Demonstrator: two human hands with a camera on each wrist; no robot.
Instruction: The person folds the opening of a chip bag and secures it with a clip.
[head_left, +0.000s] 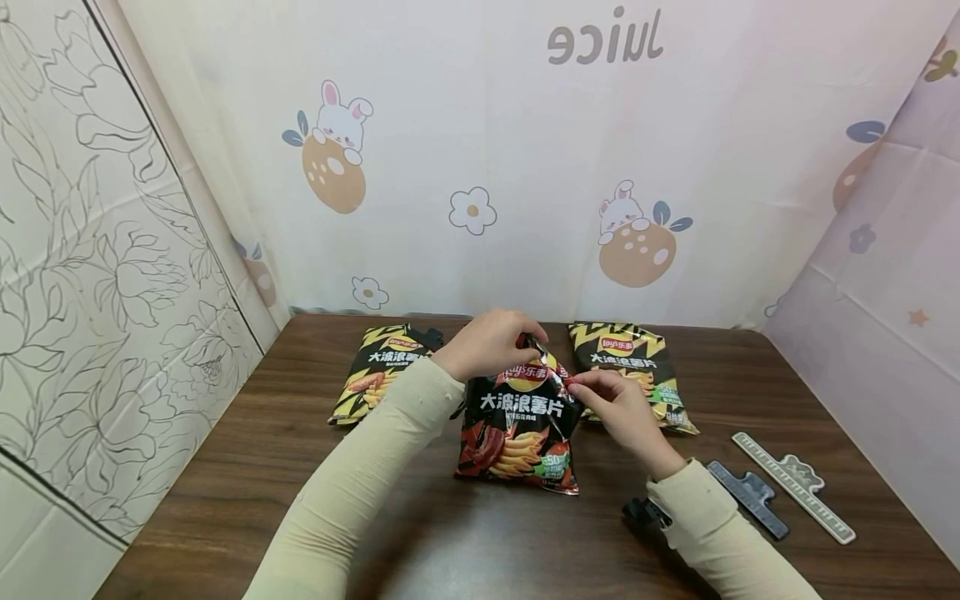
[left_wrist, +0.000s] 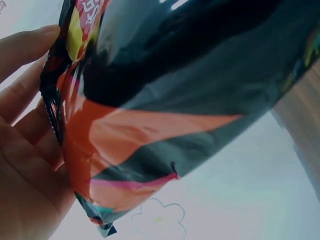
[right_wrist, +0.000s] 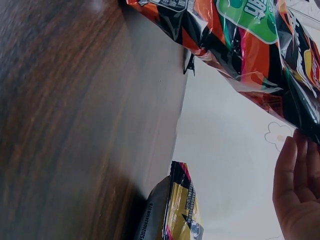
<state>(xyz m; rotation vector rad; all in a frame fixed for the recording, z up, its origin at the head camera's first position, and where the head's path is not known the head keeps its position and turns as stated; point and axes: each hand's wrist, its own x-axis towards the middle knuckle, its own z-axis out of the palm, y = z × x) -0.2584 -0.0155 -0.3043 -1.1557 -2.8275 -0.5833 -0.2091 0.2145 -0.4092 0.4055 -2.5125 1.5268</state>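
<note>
A black and red bag of Lay's potato chips (head_left: 517, 421) stands upright on the table, its printed front facing me. My left hand (head_left: 495, 337) pinches its top edge, where the film is creased. With thumb and fingertips, my right hand (head_left: 618, 408) pinches the bag's upper right corner. In the left wrist view, the thumb and fingers (left_wrist: 30, 50) lie on either side of the crimped edge of the chip bag (left_wrist: 165, 130). The right wrist view has the fingers (right_wrist: 300, 170) at the bag's corner, below its green label.
Two yellow and black chip bags lie behind, one at left (head_left: 367, 367), partly covered by my left arm, and one at right (head_left: 626, 358). On the right of the wooden table (head_left: 262, 492) are a grey clip (head_left: 750, 498) and a pale clip (head_left: 795, 487). A patterned curtain hangs behind.
</note>
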